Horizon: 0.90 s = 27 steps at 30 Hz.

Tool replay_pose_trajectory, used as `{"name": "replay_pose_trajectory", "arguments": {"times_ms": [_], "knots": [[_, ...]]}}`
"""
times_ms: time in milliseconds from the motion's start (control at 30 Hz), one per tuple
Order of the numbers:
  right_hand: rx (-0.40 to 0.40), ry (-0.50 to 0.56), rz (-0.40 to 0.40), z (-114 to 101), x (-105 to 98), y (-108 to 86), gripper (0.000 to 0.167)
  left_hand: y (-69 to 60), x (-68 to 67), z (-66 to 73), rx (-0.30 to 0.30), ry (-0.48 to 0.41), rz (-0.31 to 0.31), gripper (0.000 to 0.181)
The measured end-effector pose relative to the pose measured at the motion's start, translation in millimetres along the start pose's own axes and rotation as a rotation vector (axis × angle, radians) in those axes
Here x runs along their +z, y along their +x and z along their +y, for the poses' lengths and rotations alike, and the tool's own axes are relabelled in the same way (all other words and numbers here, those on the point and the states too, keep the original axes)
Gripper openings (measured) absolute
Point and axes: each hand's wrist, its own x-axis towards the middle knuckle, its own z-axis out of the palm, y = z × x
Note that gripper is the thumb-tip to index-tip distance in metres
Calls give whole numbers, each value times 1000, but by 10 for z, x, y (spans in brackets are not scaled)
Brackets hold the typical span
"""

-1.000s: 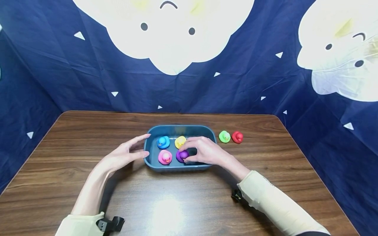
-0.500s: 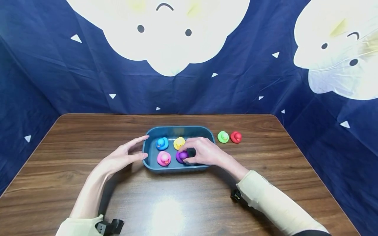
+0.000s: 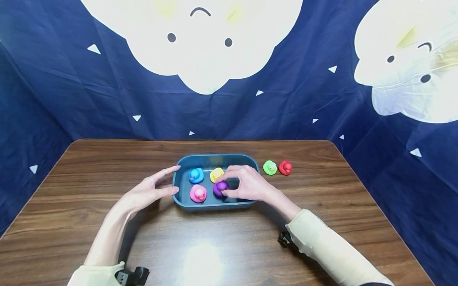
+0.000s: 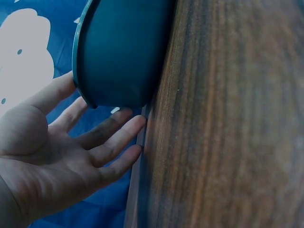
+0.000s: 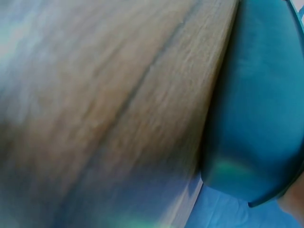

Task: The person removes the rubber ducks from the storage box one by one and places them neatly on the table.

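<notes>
- Purple duck (image 3: 220, 190): inside blue bin (image 3: 214, 207), front row, right of pink duck (image 3: 198, 194); contact with bin floor hidden, can't tell.
- Right hand (image 3: 250, 184): reaches over the bin's front right, thumb and finger pinching purple duck; right wrist view shows only a sliver of skin by the rim.
- Left hand (image 3: 144, 192): at the bin's left end, fingers fairly straight and spread; thumb touches the rim in left wrist view, other fingers fan out below and beside the end wall.
- Blue duck (image 3: 196, 175): bin, back left, behind pink duck.
- Yellow duck (image 3: 216, 174): bin, back row, behind purple; right fingertips very near, contact unclear.
- Room in bin: narrow strip between the two duck columns; right end mostly covered by right hand.
- Green duck (image 3: 270, 167): on counter (image 3: 107, 167), just beside bin's right end.
- Red duck (image 3: 285, 167): just right of green, well in from counter's right edge.
- Bin: upright, long sides along counter's back edge, near it; wide stretches of counter left and right, more in front, where glare sits.
- Dark blue backdrop (image 3: 222, 111) right behind back edge.
</notes>
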Motion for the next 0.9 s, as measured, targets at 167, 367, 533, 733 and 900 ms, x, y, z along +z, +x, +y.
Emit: {"name": "replay_pose_trajectory", "arguments": {"times_ms": [167, 367, 533, 733, 900], "knots": [[2, 74, 21, 17, -7, 3, 28, -12, 3, 11, -1, 5, 2, 76], [2, 141, 68, 45, -6, 12, 28, -23, -1, 11, 12, 9, 8, 76], [-12, 177, 91, 58, -18, 18, 29, -24, -2, 5, 17, 13, 15, 75], [-10, 197, 123, 77, -48, 10, 30, -15, 7, 4, 21, 4, 11, 75], [4, 211, 137, 86, -72, 7, 31, -15, 16, 8, 24, 3, 18, 74]]}}
